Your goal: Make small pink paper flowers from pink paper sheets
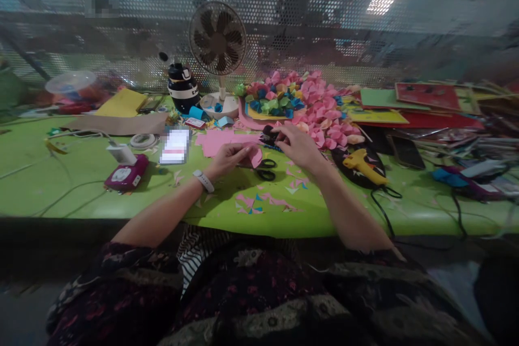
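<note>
My left hand [229, 158] is closed in a pinch on a small pink paper piece [255, 157] above the green table [60, 184]. My right hand [294, 143] hovers just right of it, fingers curled near a dark object [268, 133] whose nature I cannot make out. Black-handled scissors [265, 169] lie on the table right below both hands. Sheets of pink paper [217, 140] lie flat behind my left hand. Paper scraps [259, 200] are scattered in front of the scissors.
A heap of folded pink paper flowers [320, 105] and mixed-colour ones [273, 98] lies behind. A small fan [218, 43], a black bottle [182, 89], a yellow glue gun [365, 165], a magenta box [125, 175], tape [142, 141] and cables surround the spot. Coloured card stacks [425, 100] lie right.
</note>
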A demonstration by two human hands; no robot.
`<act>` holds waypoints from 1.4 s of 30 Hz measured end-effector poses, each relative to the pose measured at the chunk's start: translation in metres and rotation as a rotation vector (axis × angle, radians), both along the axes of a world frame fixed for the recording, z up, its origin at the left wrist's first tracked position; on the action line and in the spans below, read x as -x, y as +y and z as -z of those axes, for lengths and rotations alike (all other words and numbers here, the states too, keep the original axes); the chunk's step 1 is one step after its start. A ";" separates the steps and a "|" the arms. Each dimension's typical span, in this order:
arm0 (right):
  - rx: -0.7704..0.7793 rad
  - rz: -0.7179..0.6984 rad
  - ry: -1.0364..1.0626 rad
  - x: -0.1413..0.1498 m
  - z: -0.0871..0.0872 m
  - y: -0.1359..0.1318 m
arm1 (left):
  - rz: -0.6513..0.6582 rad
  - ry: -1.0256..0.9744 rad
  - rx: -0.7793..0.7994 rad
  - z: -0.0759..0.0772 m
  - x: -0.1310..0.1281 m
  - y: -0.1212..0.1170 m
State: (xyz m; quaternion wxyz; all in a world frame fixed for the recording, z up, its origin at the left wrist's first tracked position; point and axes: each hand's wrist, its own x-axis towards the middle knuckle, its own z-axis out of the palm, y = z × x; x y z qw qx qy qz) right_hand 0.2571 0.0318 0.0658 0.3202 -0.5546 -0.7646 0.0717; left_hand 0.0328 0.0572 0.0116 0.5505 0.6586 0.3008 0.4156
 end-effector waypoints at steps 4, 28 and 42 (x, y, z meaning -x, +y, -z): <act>0.051 0.058 0.154 0.001 0.003 0.000 | -0.063 -0.055 0.027 0.004 -0.001 0.003; 0.232 -0.174 0.184 0.018 0.011 -0.005 | 0.017 -0.063 0.225 -0.009 0.002 -0.004; 0.321 -0.288 0.360 0.015 0.019 0.001 | -0.017 -0.111 0.309 -0.008 0.002 -0.004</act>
